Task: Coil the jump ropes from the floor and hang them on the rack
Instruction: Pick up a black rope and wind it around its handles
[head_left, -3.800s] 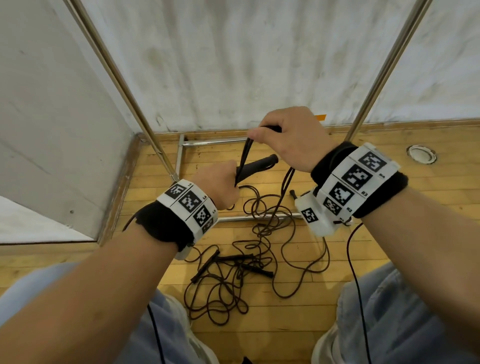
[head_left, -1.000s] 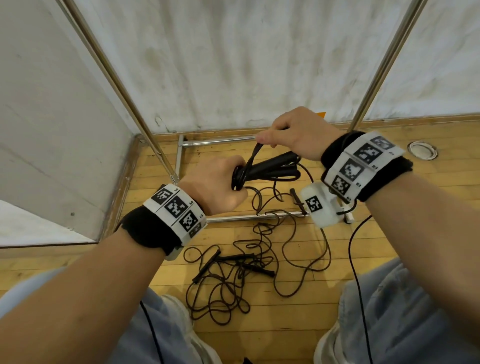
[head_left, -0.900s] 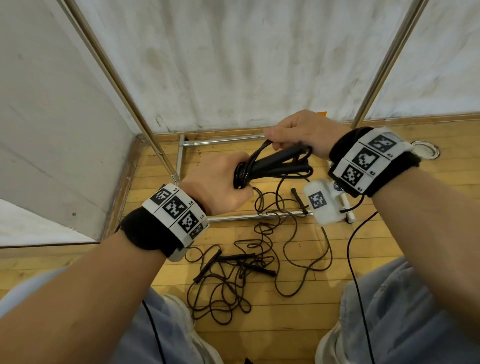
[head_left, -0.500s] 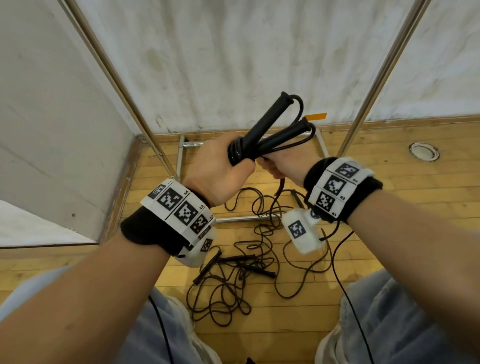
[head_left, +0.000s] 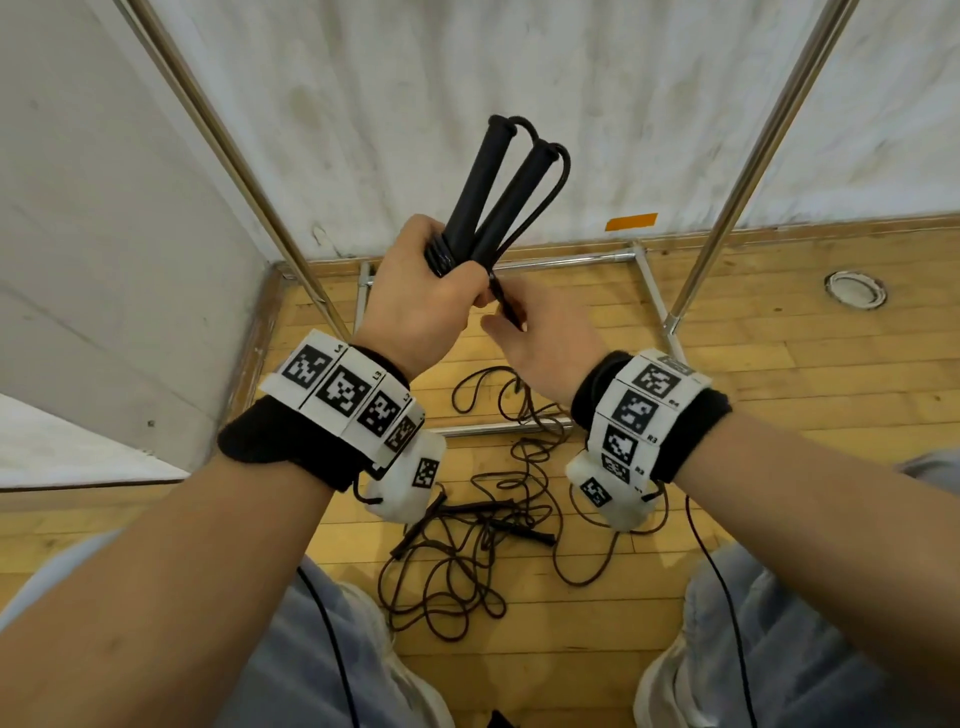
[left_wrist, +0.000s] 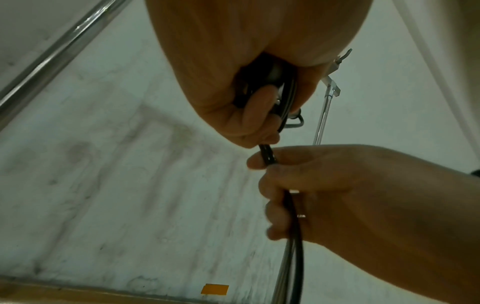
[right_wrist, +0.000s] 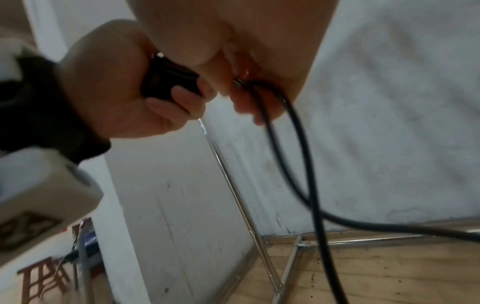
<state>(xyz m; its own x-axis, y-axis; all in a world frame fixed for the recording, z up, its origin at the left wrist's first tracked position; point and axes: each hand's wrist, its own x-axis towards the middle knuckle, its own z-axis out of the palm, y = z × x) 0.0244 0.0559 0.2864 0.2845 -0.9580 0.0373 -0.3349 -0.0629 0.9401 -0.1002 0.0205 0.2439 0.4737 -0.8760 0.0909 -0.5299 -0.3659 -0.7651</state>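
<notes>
The jump rope's two black handles (head_left: 491, 192) stood tilted upward and splayed a little, their lower ends and a few turns of cord bunched inside the left hand (head_left: 421, 301), whose fingers (left_wrist: 259, 102) were curled tight around the bundle. Just below, the right hand (head_left: 545, 343) pinched the doubled cord (left_wrist: 267, 156) between thumb and forefinger, the other fingers loosely curled about the strands running down toward the floor. A second rope (head_left: 467, 551) lay in a loose tangle on the wooden floor (head_left: 805, 374) between the person's feet, part of it draped over the rack's (head_left: 743, 156) low base bar, and the held cord appeared to trail into that same heap. The likeliest trouble was a snag: pulling in slack could drag the other rope along or catch on the base bar. The handles, gripped only at their ends, might also slip apart and spill the coil.
</notes>
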